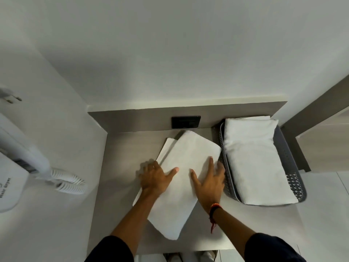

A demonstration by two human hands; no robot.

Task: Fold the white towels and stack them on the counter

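Note:
A white towel [186, 157] lies folded into a long strip on the grey counter [122, 148], slanted from far right to near left. My left hand [154, 176] rests flat on its left edge, fingers spread. My right hand [208, 180] presses flat on its right side, fingers apart, close to the basket. Neither hand grips the cloth. A second folded white towel [255, 159] fills the grey basket [225, 174] at the right.
A black wall socket [186, 121] sits on the back panel behind the towel. A white hair dryer [24, 157] with a coiled cord [69, 183] hangs on the left wall. The counter's front edge is just below my forearms.

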